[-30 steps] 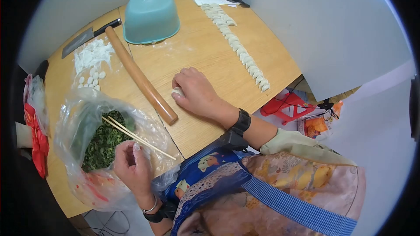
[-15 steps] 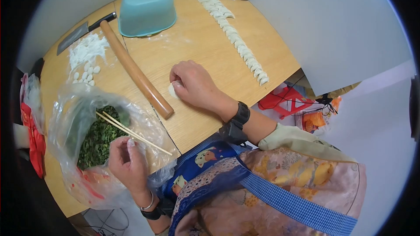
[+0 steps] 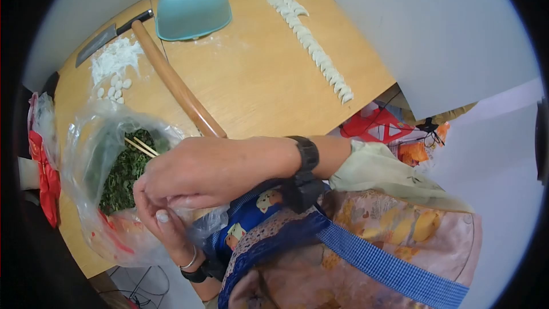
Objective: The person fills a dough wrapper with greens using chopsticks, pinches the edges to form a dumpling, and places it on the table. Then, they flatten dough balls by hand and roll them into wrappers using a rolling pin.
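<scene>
My right hand is closed, fingers curled down, and reaches across in front of my body. It lies over the curled fingers of my left hand, whose thumb and outer edge show below it. What is between the two hands is hidden; the round dough wrapper seen earlier at my right fingertips is off the table. Both hands are at the edge of a clear plastic bag of chopped greens. Wooden chopsticks stick out of the greens, partly covered by my right hand.
A rolling pin lies beyond my hands. Small dough pieces, flour and a cleaver are at the far left. An upturned teal basin stands at the back. Folded dumplings form a long row on the right.
My right hand has left the tabletop with the dough wrapper and moved left and toward me, onto my left hand. It now hides part of the chopsticks and the rolling pin's near end.
</scene>
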Tool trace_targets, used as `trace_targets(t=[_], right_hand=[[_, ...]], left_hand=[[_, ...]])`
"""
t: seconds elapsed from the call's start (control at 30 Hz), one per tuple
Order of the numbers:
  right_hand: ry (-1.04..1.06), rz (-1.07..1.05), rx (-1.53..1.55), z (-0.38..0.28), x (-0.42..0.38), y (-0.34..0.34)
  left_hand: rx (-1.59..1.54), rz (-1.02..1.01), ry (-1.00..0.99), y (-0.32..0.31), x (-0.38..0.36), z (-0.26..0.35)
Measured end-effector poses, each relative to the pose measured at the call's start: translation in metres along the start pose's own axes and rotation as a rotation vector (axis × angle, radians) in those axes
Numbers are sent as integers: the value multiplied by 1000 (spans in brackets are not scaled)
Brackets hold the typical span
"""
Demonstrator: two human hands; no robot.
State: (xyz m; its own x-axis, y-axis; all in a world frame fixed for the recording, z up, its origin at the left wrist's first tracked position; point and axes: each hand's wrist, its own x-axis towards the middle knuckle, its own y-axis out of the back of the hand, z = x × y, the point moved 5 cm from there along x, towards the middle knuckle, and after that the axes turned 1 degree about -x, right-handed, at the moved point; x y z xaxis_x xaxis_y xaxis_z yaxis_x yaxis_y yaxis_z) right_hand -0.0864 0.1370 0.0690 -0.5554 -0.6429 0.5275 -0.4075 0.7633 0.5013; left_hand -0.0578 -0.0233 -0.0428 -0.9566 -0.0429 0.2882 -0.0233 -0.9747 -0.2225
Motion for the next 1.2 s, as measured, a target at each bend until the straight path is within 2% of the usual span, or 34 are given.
trace_targets(t=[0.03, 0.17, 0.23, 0.3, 0.37, 0.43, 0.5, 0.57, 0.6, 0.67, 0.7, 0.73, 0.77, 0.83, 0.97, 1.03, 1.1, 1.2], right_hand=[[37, -95, 48, -1, 5, -11], [27, -81, 8, 14, 19, -26], [56, 10, 19, 21, 21, -29], [41, 36, 1, 27, 19, -30], [29, 64, -6, 33, 18, -29], [89, 110, 6, 37, 18, -25], [-6, 145, 61, 41, 12, -13], [-229, 133, 75, 41, 11, 6], [-209, 121, 103, 44, 9, 9], [-99, 28, -289, 48, 3, 10], [-90, 45, -299, 50, -1, 7], [-62, -17, -332, 51, -7, -1], [-38, -69, -379, 51, -13, -7], [-24, -135, -406, 50, -16, -16], [159, -59, -517, 50, -21, -28], [183, -20, -557, 46, -23, -27], [231, 7, -527, 42, -24, -27], [259, 122, -464, 42, -24, -28]], left_hand=[[58, 54, -16, 9, -5, -6], [-33, 39, 37, 23, -7, -15], [-80, 51, 38, 16, -4, -8], [-123, 209, 41, 16, -3, -4], [-148, 156, 68, 18, -2, -6], [98, 161, 30, 21, -3, -2], [5, 191, -107, 18, 0, 4], [-138, 298, -104, 20, 3, 7], [-183, 343, -82, 25, 2, 1], [-242, 313, -68, 22, 2, 13], [-324, 255, -40, 16, 7, 16], [-287, 313, -18, 18, 8, 10], [-296, 264, -34, 16, 9, 9], [-256, 325, 25, 20, 8, 8], [-148, 308, 10, 24, 13, 4], [-145, 233, 17, 13, 13, 12], [-169, 298, 66, 14, 14, 10], [-130, 246, 39, 14, 17, 8]])
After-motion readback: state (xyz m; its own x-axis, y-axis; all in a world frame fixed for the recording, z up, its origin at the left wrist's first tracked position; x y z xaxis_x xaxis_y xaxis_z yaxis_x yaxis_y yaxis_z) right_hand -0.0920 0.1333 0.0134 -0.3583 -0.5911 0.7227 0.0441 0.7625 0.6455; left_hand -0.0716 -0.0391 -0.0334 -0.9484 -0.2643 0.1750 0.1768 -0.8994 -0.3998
